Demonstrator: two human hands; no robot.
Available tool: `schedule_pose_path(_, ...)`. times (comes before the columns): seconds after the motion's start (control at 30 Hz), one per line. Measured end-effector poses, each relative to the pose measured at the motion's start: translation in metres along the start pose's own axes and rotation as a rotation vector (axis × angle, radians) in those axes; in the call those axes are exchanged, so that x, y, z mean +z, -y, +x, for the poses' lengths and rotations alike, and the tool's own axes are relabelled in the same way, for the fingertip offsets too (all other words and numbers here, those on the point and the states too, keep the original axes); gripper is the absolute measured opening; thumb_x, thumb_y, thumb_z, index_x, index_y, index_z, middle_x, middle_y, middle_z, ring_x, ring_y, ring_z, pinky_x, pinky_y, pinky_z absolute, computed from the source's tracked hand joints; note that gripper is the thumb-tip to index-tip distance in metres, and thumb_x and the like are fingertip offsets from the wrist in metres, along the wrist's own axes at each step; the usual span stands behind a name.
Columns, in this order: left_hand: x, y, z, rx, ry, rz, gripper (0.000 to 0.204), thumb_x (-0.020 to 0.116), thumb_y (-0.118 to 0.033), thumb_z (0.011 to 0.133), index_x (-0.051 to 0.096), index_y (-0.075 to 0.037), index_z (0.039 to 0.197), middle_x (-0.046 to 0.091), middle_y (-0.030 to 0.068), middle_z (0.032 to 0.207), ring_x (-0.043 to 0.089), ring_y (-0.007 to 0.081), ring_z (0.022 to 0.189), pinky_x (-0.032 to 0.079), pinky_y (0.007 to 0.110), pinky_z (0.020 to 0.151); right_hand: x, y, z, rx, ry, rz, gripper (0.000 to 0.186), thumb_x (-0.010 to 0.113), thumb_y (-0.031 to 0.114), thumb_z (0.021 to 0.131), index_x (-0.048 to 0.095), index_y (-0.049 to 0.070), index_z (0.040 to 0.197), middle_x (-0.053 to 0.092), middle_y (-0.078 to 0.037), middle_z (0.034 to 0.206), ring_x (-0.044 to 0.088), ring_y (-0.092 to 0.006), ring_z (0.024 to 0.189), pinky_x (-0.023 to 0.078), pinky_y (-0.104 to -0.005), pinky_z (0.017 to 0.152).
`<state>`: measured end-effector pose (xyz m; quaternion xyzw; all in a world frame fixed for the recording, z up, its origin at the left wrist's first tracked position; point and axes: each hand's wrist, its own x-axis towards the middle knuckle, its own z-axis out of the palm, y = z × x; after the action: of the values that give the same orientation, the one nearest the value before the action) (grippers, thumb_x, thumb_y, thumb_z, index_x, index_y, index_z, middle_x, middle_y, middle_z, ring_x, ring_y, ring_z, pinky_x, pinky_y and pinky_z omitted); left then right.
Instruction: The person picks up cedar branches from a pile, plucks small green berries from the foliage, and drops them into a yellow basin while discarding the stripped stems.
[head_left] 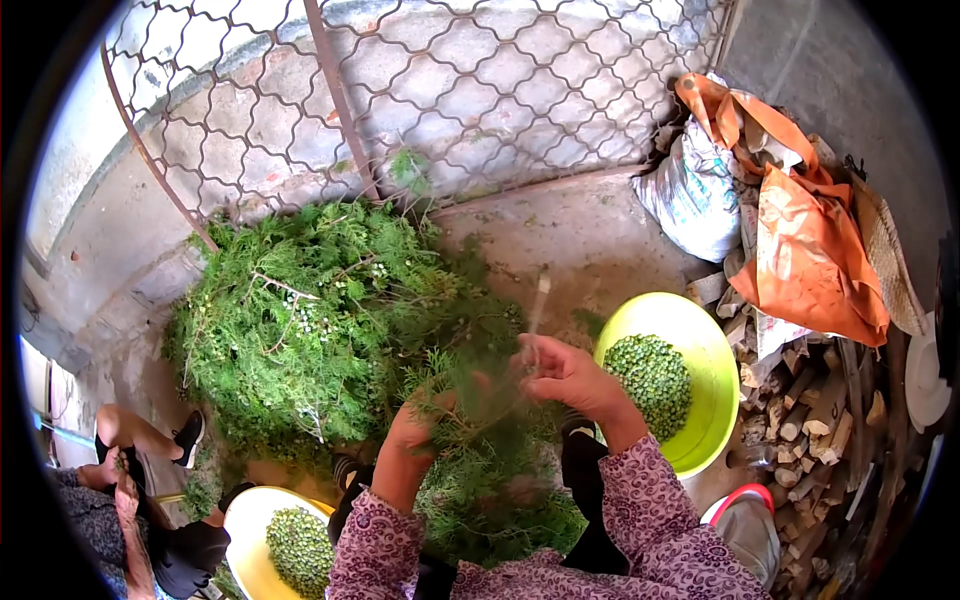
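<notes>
Over my lap, my left hand [412,428] is closed round a leafy evergreen branch [468,385], its fingers partly hidden by foliage. My right hand [578,380] is pinched at the branch's far side, where a pale, blurred stem [540,300] sticks up from the fingertips. Motion smears the sprigs between the hands. More cut greenery [490,500] lies between my legs. Ahead and left rises a big heap of evergreen branches [290,330] with small pale cones. To the right of my right hand, a yellow-green basin [715,415] contains many small green cones [648,385].
Another person [100,510] sits at lower left, hands together, beside a pale yellow basin [245,545] of green cones. Stacked firewood [810,420], an orange sack [810,250] and a white sack [690,190] line the right. A metal lattice [500,90] stands behind the heap.
</notes>
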<state>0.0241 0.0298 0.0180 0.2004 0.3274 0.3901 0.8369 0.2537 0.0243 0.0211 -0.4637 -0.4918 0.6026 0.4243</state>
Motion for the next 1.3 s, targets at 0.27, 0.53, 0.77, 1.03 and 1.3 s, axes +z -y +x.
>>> schedule_pose_path(0.27,-0.025,-0.011,0.004,-0.097,0.182,-0.173,0.036,0.055,-0.028,0.085,0.053,0.0,0.106,0.062,0.009,0.09,0.06,0.0167,0.065,0.052,0.027,0.059,0.022,0.019,-0.001,-0.079,0.288,-0.013,0.019,0.06,0.011,0.081,0.061,0.003,0.097,0.059,0.002,0.079,0.052,-0.0056,0.069,0.042,-0.0203,0.062)
schedule_pose_path(0.53,-0.004,-0.005,0.002,0.396,0.08,0.508,0.06,0.073,-0.037,0.066,0.054,-0.002,0.111,0.057,0.0056,0.101,0.055,0.0143,0.085,0.046,0.026,0.072,0.037,0.029,-0.004,-0.002,-0.052,-0.044,0.008,0.061,0.012,0.079,0.061,0.004,0.081,0.054,0.004,0.064,0.048,-0.0031,0.053,0.038,-0.0175,0.048)
schedule_pose_path(0.77,0.011,0.015,-0.001,0.251,0.021,0.971,0.035,0.071,-0.012,0.068,0.06,0.0,0.099,0.062,0.0034,0.088,0.057,0.01,0.08,0.046,0.024,0.072,0.053,0.02,0.002,0.009,-0.058,-0.069,0.018,0.063,0.018,0.078,0.06,0.0,0.081,0.055,0.0,0.062,0.049,-0.0046,0.054,0.039,-0.0197,0.048)
schedule_pose_path(1.03,0.006,0.015,0.001,0.152,-0.136,0.502,0.02,0.063,-0.005,0.074,0.061,0.002,0.093,0.063,0.0077,0.086,0.06,0.0136,0.074,0.049,0.027,0.069,0.061,0.019,0.006,-0.09,-0.182,0.102,0.017,0.063,0.009,0.077,0.058,-0.001,0.089,0.056,0.0,0.07,0.049,-0.0038,0.061,0.041,-0.0189,0.053)
schedule_pose_path(1.3,0.003,-0.024,-0.007,0.232,-0.398,0.047,0.036,0.07,-0.015,0.071,0.056,0.007,0.097,0.062,0.0167,0.092,0.062,0.0235,0.077,0.051,0.034,0.071,0.063,0.028,-0.023,-0.406,-0.23,-0.396,0.01,0.064,0.004,0.075,0.058,0.0,0.083,0.054,0.0,0.073,0.047,-0.004,0.061,0.039,-0.0182,0.055)
